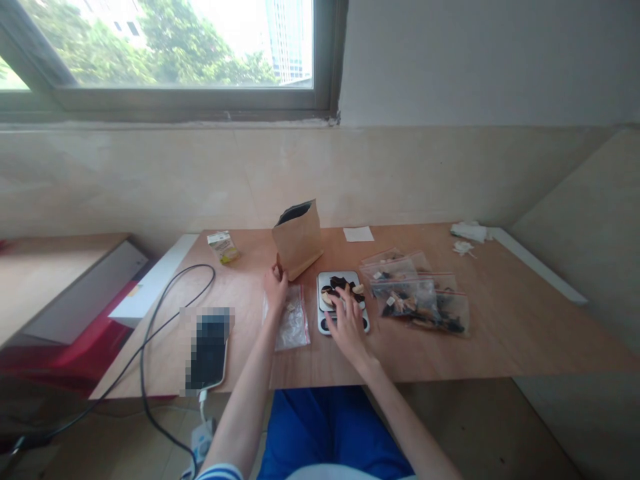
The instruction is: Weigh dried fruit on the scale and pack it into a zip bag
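A white kitchen scale (pixel 324 279) carries a small heap of dried pieces (pixel 340 283), some dark and some pale. My right hand (pixel 347 323) reaches over it, fingers apart, with the fingertips at the heap. To the left, my left hand (pixel 275 283) is closed on a thin brown piece (pixel 279 263) that looks like a dried slice. It is beside the lower left corner of a brown paper bag (pixel 299 240), which stands upright with its top open. Under and beside my left wrist lies a clear zip bag (pixel 294 327), nearly flat; its contents are hard to make out.
Several clear zip bags of dried pieces (pixel 420 293) lie right of the scale. A white paper (pixel 359 234) and a small carton (pixel 223 247) are farther back. At left, a phone (pixel 207 353) is plugged in near a looping black cable (pixel 143 353). Crumpled white tissue (pixel 470 231) lies far right.
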`<state>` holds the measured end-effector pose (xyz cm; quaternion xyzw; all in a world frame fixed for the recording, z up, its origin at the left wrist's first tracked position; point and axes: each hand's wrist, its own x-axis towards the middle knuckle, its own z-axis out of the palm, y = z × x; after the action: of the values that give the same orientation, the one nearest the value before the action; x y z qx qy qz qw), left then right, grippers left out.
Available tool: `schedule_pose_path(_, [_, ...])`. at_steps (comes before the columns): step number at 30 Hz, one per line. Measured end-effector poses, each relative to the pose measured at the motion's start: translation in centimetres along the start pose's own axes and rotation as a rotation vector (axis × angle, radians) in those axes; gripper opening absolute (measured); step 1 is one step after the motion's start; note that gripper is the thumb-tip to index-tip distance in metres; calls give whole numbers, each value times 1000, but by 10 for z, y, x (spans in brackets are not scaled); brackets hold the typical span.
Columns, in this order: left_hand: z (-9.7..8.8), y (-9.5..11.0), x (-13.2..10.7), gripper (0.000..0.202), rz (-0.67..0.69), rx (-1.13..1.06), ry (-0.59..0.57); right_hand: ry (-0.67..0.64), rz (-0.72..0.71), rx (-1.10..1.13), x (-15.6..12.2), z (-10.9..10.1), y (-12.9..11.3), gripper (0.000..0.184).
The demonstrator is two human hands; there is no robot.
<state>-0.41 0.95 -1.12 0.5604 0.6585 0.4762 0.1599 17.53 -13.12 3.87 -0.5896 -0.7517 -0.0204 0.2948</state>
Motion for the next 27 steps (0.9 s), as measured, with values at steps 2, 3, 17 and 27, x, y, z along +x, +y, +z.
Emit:
schedule_pose_path(2, [-1,0,-1,33,-10,-62,13,-75,-79,93,-9,7,-16,34])
schedule_pose_path(3, [-2,0,-1,35,-32,-120,16,-127,-120,124,-13,13,-25,35])
schedule_pose_path(17, [-63,26,34,26,-329,-434,95,-232,-46,75,-22,53,-60,25])
schedule_pose_path(27, [-54,66,-80,23,405,-75,-642,44,122,99,-36,13,2,24])
